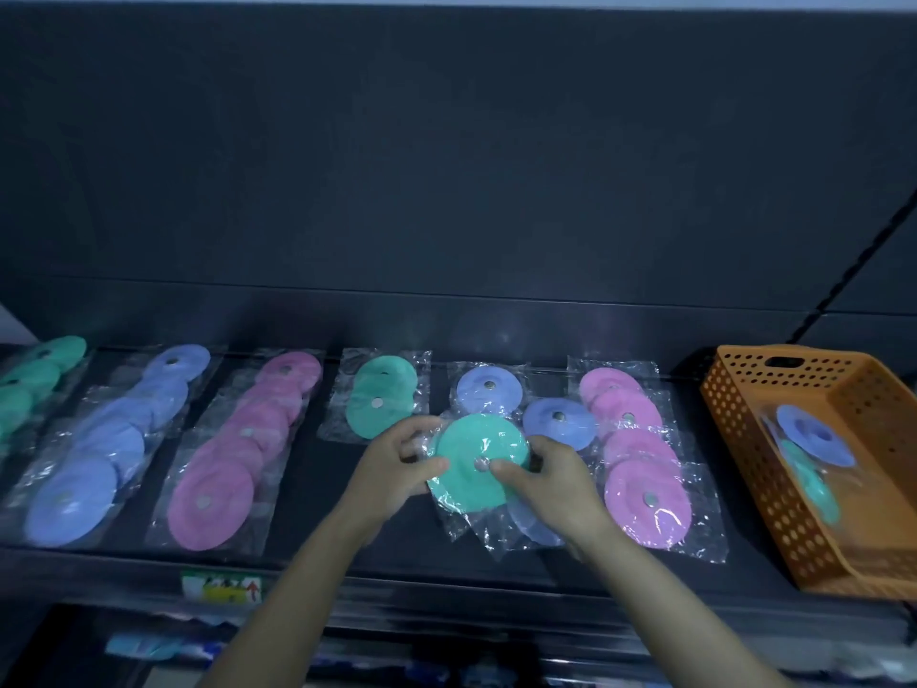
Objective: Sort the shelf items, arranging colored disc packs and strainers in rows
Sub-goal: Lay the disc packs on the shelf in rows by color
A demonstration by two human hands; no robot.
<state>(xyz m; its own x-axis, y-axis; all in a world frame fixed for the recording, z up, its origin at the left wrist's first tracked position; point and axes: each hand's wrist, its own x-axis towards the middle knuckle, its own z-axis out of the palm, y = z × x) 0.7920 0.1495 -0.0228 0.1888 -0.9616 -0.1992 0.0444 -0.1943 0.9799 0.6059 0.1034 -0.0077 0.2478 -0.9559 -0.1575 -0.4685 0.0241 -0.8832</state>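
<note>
Hands meet over the middle of a dark shelf (317,469), both closed on one green pack (479,461). The left hand (397,469) pinches the clear wrap at the pack's 9 o'clock edge, fingers curled over it. The right hand (551,481) grips from 3 o'clock, thumb pressed on the green disc near its metal centre, fingers hidden beneath. The pack is tilted, its wrap trailing toward 6 o'clock, and it overlaps a blue pack (536,526) that shows partly under the right hand.

Rows of packs run front to back along the shelf. At far 9 o'clock a green row (34,384) is cut off by the frame edge. Next to it lies a blue row (114,439), then a pink row (243,444), each with the discs overlapping. Just beyond the left hand, at 11 o'clock from the held pack, sits a short green stack (379,397). At 12 o'clock lies a single blue disc (489,389), and another blue disc (558,422) lies at 2 o'clock, just beside the right hand. A second pink row (635,454) runs along at 3 o'clock.

An orange basket (774,494) with punched walls stands at the far 3 o'clock end of the shelf, holding a blue pack and a green one leaning against its wall. A small label (222,588) is stuck to the shelf's front lip at 7 o'clock.
</note>
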